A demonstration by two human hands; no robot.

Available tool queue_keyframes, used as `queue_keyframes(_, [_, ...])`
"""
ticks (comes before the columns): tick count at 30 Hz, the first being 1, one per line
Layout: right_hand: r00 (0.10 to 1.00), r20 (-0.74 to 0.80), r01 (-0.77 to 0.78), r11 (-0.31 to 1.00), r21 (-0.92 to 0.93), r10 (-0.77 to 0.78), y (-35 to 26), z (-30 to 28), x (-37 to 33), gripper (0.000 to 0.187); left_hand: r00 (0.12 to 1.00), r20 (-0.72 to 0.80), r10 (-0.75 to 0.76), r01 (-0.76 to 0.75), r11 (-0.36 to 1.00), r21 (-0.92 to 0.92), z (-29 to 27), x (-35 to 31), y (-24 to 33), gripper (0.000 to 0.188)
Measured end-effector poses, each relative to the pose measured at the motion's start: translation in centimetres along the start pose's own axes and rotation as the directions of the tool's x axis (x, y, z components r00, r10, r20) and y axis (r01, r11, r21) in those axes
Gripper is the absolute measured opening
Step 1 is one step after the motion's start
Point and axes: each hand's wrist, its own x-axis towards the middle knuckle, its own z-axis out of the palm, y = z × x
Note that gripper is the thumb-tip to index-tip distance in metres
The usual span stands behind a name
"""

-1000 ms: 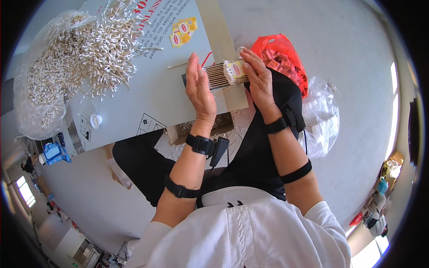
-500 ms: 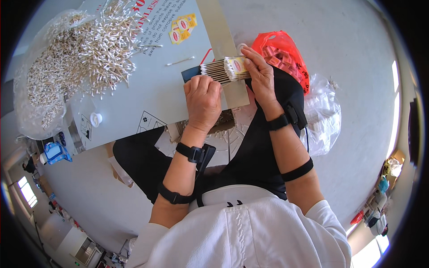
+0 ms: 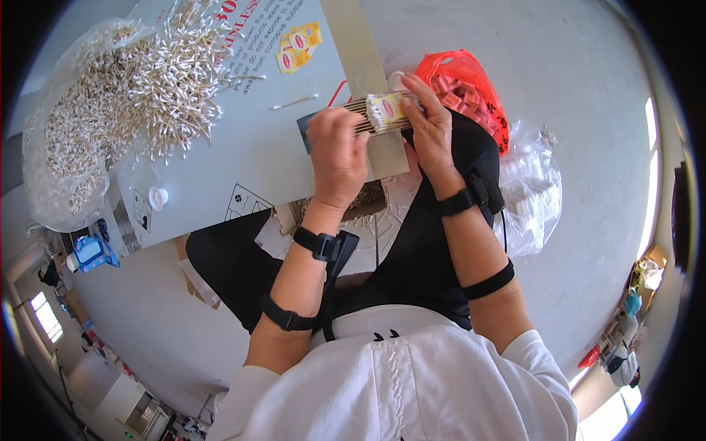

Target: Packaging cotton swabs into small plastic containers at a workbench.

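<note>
A flat row of cotton swabs (image 3: 358, 110) lies at the table's right edge, with a yellow-and-white label (image 3: 390, 109) across white swab tips on top. My right hand (image 3: 429, 125) grips the right end of this bundle, thumb on top near the label. Over the row's left end is my left hand (image 3: 337, 154), its fingers bent but smeared by motion; whether they hold a swab cannot be made out. A dark blue flat piece (image 3: 304, 132) shows partly beneath the left hand. One loose cotton swab (image 3: 295, 101) lies just beyond it.
A big heap of cotton swabs (image 3: 173, 81) spills from a clear plastic bag (image 3: 66, 213) at left. Yellow labels (image 3: 298, 45) lie on the grey table (image 3: 243, 147), a small white cup (image 3: 158, 197) near its front. Right of my knee are a red bag (image 3: 448, 66) and clear bag (image 3: 533, 198).
My left hand has lifted and turned slightly at the swabs' left end, and its fingers are now blurred. My right hand stays at the bundle, almost unmoved.
</note>
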Motion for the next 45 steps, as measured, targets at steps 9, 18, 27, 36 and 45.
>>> queue_keyframes(9, [0.784,0.107,-0.4,0.365,0.841,0.612,0.1,-0.2,0.8,0.037,0.832,-0.073,-0.55,0.27,0.516,-0.813,1.5,0.5,-0.2,0.057])
queue_keyframes(18, [0.925,-0.023,-0.29,0.745,0.601,0.379,0.7,0.2,0.9,0.015,0.815,-0.08,-0.574,0.274,0.502,-0.82,2.0,1.0,0.6,0.061])
queue_keyframes(27, [0.96,-0.037,-0.223,0.839,0.495,0.277,-0.3,0.8,0.6,0.017,0.788,-0.086,-0.61,0.247,0.441,-0.863,3.5,1.7,1.7,0.061])
queue_keyframes(36, [0.966,-0.036,-0.204,0.835,0.511,0.258,-1.2,1.3,0.5,0.018,0.763,-0.042,-0.646,0.247,0.349,-0.904,5.1,2.4,3.2,0.06])
queue_keyframes(45, [0.857,0.129,-0.27,0.22,0.938,0.5,-1.4,-0.1,-1.3,0.031,0.778,-0.049,-0.626,0.218,0.342,-0.914,4.0,1.1,3.3,0.061])
